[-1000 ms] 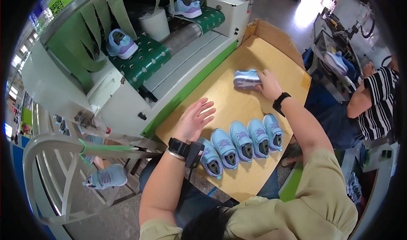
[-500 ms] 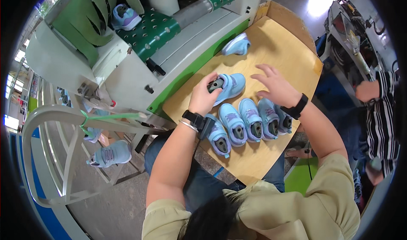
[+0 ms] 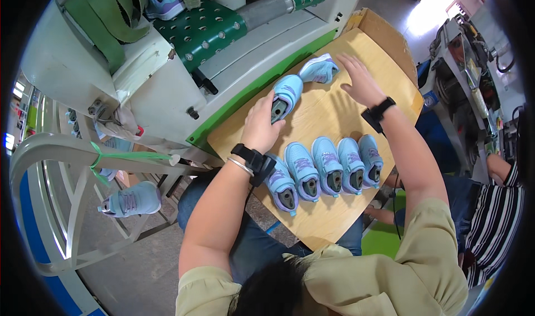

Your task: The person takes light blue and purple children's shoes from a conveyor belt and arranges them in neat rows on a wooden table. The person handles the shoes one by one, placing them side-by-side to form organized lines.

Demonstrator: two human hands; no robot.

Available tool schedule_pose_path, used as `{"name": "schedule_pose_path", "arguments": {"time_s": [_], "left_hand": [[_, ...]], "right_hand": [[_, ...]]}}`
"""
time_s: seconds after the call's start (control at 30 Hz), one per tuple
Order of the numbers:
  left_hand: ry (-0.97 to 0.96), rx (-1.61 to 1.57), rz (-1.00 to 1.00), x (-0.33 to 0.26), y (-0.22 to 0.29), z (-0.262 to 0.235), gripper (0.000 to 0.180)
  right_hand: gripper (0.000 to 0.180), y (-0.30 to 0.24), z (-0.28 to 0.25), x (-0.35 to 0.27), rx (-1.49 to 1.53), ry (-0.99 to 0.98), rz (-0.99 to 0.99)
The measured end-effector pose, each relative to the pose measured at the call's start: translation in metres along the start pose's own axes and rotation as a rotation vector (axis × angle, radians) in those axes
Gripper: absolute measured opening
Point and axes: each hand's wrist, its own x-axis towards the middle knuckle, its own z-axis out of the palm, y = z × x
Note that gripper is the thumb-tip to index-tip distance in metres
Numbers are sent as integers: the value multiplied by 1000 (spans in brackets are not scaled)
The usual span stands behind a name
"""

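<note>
My left hand point(image 3: 262, 125) grips the heel of a light blue sneaker point(image 3: 288, 93) with purple trim, its toe pointing away from me. A dark insert shows in the shoe's opening. Just beyond that toe, another light blue sneaker point(image 3: 319, 69) lies on its side on the wooden table point(image 3: 334, 221). My right hand point(image 3: 359, 83) hovers to the right of it, fingers spread and nothing in them. Nearer me stands a row of several matching sneakers point(image 3: 329, 165), heels toward me, dark inserts inside.
Along the table's far left runs a machine with a green perforated conveyor belt point(image 3: 206, 31), carrying one sneaker point(image 3: 165, 3). A metal rack point(image 3: 56, 143) with another sneaker point(image 3: 132, 199) stands left. Cardboard point(image 3: 390, 37) edges the table's far end. A person in striped clothing point(image 3: 496, 221) is at right.
My left hand has carried its sneaker away from the row, toward the sideways one, turning the toe farther forward. My right hand has moved farther out, beside the sideways sneaker.
</note>
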Motion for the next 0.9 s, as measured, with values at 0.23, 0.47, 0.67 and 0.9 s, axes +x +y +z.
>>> {"name": "schedule_pose_path", "arguments": {"time_s": [0.23, 0.47, 0.67, 0.9], "left_hand": [[85, -191, -163, 8, 1, -30, 79], [135, -394, -207, 12, -11, -42, 51], [95, -396, -241, 13, -14, -34, 46], [63, -294, -210, 9, -37, -36, 47]], "right_hand": [[98, -40, 43, 46, -245, -116, 1], [52, -11, 27, 21, -20, -20, 119], [55, 93, -20, -97, 647, -92, 639], [68, 65, -8, -216, 1172, 19, 896]]}}
